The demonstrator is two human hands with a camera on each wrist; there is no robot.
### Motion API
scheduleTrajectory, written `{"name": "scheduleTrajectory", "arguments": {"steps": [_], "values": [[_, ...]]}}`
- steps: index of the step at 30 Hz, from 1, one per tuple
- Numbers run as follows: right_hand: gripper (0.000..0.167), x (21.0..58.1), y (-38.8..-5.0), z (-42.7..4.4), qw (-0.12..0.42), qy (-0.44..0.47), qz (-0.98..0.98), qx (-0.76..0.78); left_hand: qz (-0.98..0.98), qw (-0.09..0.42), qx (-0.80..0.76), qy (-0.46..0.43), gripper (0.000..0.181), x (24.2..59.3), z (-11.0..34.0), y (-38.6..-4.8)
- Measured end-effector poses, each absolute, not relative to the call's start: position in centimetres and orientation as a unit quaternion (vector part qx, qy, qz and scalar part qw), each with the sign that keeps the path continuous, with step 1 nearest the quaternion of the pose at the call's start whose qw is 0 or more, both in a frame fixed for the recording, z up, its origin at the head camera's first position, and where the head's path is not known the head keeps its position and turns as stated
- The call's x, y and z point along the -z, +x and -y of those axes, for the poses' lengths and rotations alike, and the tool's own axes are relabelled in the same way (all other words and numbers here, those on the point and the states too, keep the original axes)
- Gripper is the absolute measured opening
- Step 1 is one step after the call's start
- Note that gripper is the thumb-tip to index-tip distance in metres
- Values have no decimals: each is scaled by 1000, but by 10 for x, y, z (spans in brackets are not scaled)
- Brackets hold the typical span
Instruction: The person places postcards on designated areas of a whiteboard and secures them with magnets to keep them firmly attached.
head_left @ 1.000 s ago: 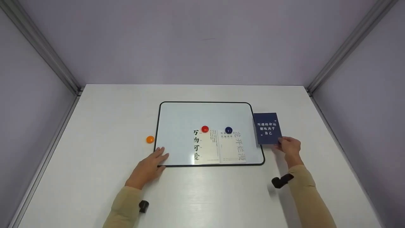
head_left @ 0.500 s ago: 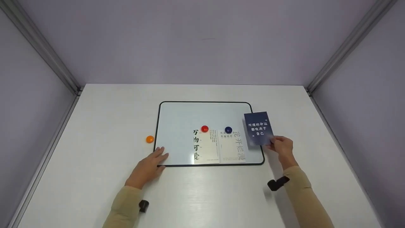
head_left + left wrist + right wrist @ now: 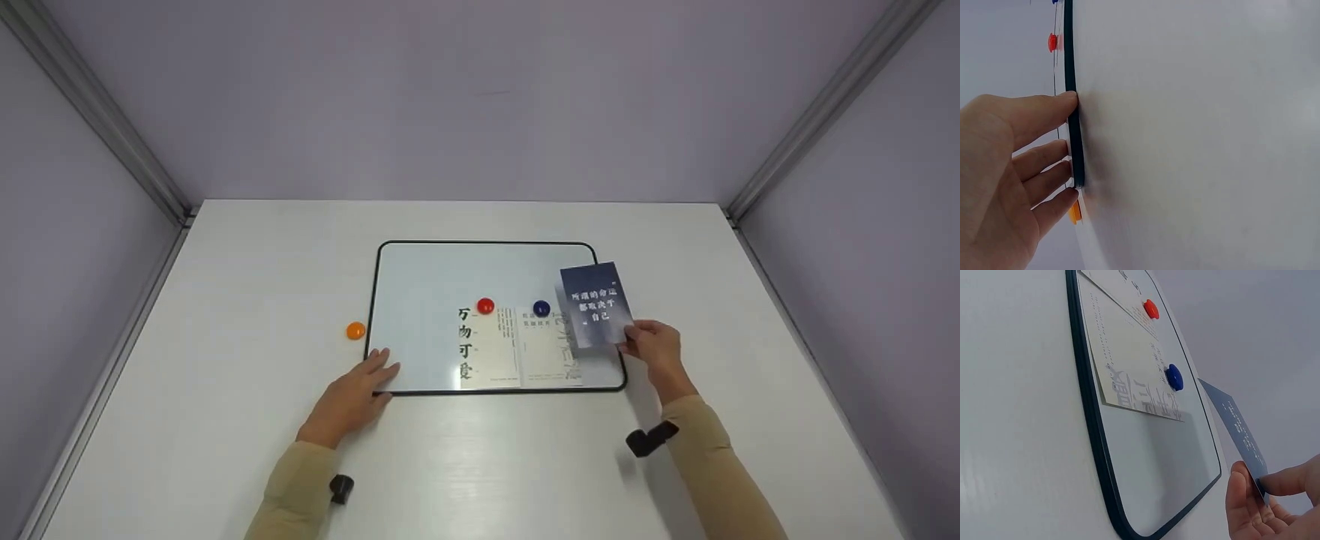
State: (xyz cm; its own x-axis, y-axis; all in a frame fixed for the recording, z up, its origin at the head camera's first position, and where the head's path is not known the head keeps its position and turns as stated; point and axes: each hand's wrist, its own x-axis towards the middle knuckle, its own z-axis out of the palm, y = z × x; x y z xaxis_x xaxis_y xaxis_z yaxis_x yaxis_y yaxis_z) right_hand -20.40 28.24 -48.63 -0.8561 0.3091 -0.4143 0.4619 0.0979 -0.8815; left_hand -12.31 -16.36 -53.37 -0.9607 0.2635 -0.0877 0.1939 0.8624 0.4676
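A dark blue card (image 3: 596, 306) with white characters is pinched at its lower right corner by my right hand (image 3: 654, 346). It hangs tilted above the right side of a black-edged whiteboard (image 3: 424, 281). In the right wrist view the thumb (image 3: 1286, 481) presses the card against the fingers, clear of the board. My left hand (image 3: 349, 401) rests on the board's near left corner with fingers straight; its thumb (image 3: 1044, 109) touches the dark rim. Two pale printed cards lie side by side on the board, the left card (image 3: 491, 352) under a red magnet (image 3: 486, 306), the right card (image 3: 536, 356) under a blue magnet (image 3: 541, 308).
An orange magnet (image 3: 355, 331) lies on the white table (image 3: 262, 300) just left of the board. Grey-violet walls (image 3: 480, 112) stand behind and on both sides.
My right hand has moved left, carrying the dark blue card from the board's right edge to over the board, beside the right pale card. The left hand has stayed on the corner.
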Motion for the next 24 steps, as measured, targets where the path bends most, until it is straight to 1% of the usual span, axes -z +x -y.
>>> {"name": "scheduleTrajectory", "arguments": {"steps": [18, 24], "values": [[39, 488, -202, -266, 75, 248, -753, 605, -962, 75, -234, 120, 48, 535, 164, -122], [34, 488, -199, -260, 72, 231, -735, 634, -962, 74, -232, 122, 48, 535, 164, -123]]}}
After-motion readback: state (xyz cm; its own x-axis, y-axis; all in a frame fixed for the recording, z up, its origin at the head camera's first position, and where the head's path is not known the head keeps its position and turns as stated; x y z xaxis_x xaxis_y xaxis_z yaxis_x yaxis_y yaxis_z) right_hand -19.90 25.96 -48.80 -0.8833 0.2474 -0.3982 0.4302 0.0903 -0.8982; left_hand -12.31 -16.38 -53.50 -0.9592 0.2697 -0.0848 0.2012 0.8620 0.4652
